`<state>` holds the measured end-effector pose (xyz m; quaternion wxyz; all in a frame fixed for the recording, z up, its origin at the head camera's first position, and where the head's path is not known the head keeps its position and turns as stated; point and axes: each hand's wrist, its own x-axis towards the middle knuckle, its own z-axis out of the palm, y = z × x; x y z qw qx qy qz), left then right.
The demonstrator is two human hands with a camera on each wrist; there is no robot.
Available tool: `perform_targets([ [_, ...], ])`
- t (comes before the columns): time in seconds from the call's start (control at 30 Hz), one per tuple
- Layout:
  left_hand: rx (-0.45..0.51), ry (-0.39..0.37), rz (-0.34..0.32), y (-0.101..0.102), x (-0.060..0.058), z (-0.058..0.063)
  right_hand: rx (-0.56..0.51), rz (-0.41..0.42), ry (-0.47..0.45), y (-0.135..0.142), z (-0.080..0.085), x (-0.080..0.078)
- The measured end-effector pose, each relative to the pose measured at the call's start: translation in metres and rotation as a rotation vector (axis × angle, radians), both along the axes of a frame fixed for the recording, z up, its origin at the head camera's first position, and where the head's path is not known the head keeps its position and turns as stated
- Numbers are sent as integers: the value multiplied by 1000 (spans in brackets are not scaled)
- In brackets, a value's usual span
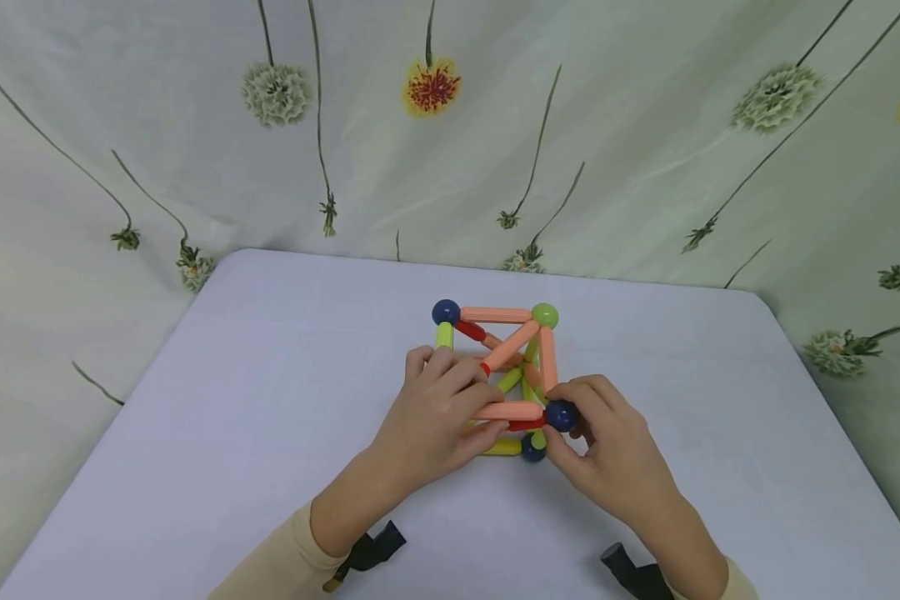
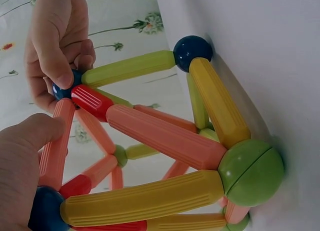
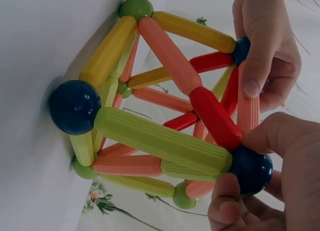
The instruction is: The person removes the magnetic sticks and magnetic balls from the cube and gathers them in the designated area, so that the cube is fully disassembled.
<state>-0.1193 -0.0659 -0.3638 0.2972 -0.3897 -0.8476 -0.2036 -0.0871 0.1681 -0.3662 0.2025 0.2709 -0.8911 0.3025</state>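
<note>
Frame of rods and balls [image 1: 497,315]: it stands on the pale worktop [image 1: 195,425], about midway across, directly in front of me and between my hands.
Left hand [image 1: 437,408]: nearly closed, thumb and fingers bent round the salmon rod [image 1: 508,411] along the frame's near upper edge.
Right hand [image 1: 607,442]: partly closed, thumb on one side and fingers on the other, pinching the dark blue ball [image 1: 562,415] at the near upper right corner. The salmon rod's end touches that ball.
Below my right hand: a lime rod [image 3: 165,143] runs down from the pinched ball to the lower blue ball [image 3: 75,107], near the worktop surface.
Near face: a red piece [image 3: 216,116] and a salmon piece [image 3: 170,56] meet end to end as a diagonal, reaching down to a green ball [image 2: 252,172] at the lower left corner.
Far upper edge: another blue ball [image 1: 446,312] on the left and a lime-green ball [image 1: 544,316] on the right, with a ribbed salmon rod joining them.
My wrists: beige sleeve [image 1: 277,554] on the left arm, and a black piece [image 1: 378,546] beside that wrist.
Behind the worktop: pale cloth [image 1: 630,183] printed with flowers.
</note>
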Motion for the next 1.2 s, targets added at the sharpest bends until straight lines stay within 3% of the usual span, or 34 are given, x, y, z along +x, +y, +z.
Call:
perform_targets([
  [0.37, 0, -1, -8, 0, 1, 2, 33, -72, 119, -8, -3, 2],
  [1.2, 2, -27, -8, -1, 0, 3, 25, -102, 210, -4, -7, 0],
])
